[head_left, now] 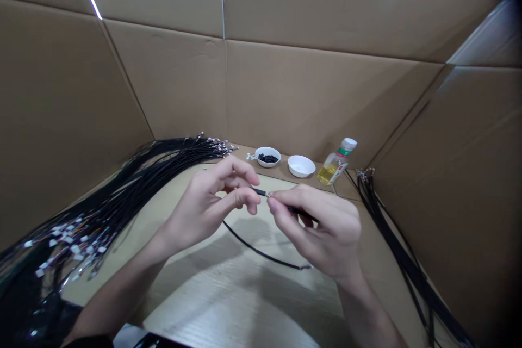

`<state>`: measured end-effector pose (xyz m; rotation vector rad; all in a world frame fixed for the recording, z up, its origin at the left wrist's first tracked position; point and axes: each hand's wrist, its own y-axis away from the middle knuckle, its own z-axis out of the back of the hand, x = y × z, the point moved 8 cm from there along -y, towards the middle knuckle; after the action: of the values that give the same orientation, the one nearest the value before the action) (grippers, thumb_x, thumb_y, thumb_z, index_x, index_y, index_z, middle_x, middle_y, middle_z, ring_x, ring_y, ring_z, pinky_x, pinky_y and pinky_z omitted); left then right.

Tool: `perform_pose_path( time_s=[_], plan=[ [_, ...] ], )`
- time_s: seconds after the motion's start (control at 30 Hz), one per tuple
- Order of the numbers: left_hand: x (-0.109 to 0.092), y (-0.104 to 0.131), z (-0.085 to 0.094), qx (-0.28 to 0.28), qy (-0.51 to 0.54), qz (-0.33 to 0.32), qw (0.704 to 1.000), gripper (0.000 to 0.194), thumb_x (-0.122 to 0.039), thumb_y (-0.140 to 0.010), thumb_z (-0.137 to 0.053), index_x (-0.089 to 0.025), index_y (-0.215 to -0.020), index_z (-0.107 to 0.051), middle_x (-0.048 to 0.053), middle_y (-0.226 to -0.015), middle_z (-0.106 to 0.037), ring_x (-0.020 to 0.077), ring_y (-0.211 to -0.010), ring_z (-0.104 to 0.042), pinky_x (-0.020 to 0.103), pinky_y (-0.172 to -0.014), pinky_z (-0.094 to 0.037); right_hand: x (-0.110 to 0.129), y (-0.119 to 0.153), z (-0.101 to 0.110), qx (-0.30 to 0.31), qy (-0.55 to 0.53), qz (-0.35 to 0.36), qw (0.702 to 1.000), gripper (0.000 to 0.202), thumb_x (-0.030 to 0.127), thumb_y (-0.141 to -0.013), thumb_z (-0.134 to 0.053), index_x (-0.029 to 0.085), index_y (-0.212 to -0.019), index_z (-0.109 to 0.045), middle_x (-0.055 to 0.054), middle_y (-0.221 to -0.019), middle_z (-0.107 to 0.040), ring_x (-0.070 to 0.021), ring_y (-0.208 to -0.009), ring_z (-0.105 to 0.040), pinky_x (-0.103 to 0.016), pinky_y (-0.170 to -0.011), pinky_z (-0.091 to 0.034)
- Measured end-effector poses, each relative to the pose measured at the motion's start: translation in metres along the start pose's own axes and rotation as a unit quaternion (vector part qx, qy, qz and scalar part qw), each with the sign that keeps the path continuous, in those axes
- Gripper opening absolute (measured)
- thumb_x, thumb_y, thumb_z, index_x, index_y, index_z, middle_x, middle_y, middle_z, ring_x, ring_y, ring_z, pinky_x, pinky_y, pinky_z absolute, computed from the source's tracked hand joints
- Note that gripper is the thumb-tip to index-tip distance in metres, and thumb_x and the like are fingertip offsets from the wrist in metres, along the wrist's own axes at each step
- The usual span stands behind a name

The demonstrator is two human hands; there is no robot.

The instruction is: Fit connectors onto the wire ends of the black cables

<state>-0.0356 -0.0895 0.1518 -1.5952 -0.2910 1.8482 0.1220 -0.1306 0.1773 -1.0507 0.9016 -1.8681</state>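
Note:
My left hand (222,190) is raised over the table, curled around a thin black cable. The cable's short dark end (259,192) pokes out between thumb and index fingertips, which are a little apart. Below that hand, the black cable (261,253) curves over the tabletop to an end with small wires. My right hand (322,223) pinches a slim black piece (302,212), partly hidden by the fingers, so its kind is unclear. A small brass-coloured tip (267,194) sits where the two dark pieces meet, between the hands.
A large bundle of black cables (142,190) with white connectors lies along the left. At the back stand a white bowl (268,151) of small black pieces, a second white bowl (302,173) and a bottle of yellow liquid (336,163). More cables (399,250) run along the right cardboard wall (460,174).

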Motion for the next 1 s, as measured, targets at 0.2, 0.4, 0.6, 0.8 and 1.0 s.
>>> perform_pose_path(
  time_s=[0.2,0.4,0.6,0.8,1.0],
  plan=[
    [0.0,-0.001,0.005,-0.038,-0.03,-0.048,0.998,0.011,-0.026,-0.093,-0.084,-0.023,-0.092,-0.073,-0.003,-0.088,-0.075,0.0117,-0.086,-0.072,0.02,-0.079,-0.056,-0.005,-0.001,0.003,-0.009,-0.025,-0.035,0.999,0.013,0.003,-0.092,-0.071,0.014,-0.087,-0.073,0.005,-0.068,-0.065,-0.0047,-0.055,-0.048,-0.019,-0.051,-0.038],
    [-0.004,-0.003,0.003,-0.067,-0.011,-0.096,0.993,0.014,-0.021,-0.089,-0.087,-0.022,-0.088,-0.074,-0.001,-0.086,-0.077,0.0153,-0.085,-0.074,0.027,-0.081,-0.058,-0.004,-0.002,0.006,-0.019,-0.024,-0.037,0.999,0.013,0.004,-0.091,-0.072,0.016,-0.086,-0.072,0.006,-0.067,-0.065,-0.0045,-0.053,-0.048,-0.019,-0.049,-0.038],
    [-0.011,0.002,-0.002,-0.107,0.011,-0.155,0.982,0.021,-0.011,-0.083,-0.091,-0.023,-0.086,-0.074,0.001,-0.091,-0.083,0.018,-0.087,-0.077,0.034,-0.082,-0.062,0.006,-0.002,0.008,-0.036,0.014,0.031,0.999,0.014,0.005,-0.092,-0.07,0.016,-0.085,-0.071,0.003,-0.067,-0.069,-0.0064,-0.052,-0.053,-0.019,-0.051,-0.044],
    [-0.016,0.004,-0.002,-0.111,0.002,-0.184,0.977,0.016,-0.019,-0.086,-0.089,-0.024,-0.084,-0.075,0.001,-0.09,-0.084,0.0186,-0.084,-0.077,0.037,-0.081,-0.063,0.019,0.003,0.007,-0.005,0.091,0.135,0.987,0.012,0.005,-0.097,-0.069,0.015,-0.09,-0.072,0.0,-0.069,-0.073,-0.0093,-0.056,-0.065,-0.022,-0.055,-0.049],
    [-0.012,0.001,-0.005,-0.073,0.085,-0.145,0.983,0.017,-0.013,-0.085,-0.09,-0.021,-0.082,-0.075,0.001,-0.09,-0.084,0.0163,-0.084,-0.077,0.031,-0.08,-0.062,0.031,0.015,0.008,-0.007,0.122,0.175,0.977,0.01,0.001,-0.095,-0.071,0.007,-0.102,-0.072,-0.002,-0.072,-0.07,-0.0105,-0.057,-0.059,-0.027,-0.05,-0.041]
  ],
)
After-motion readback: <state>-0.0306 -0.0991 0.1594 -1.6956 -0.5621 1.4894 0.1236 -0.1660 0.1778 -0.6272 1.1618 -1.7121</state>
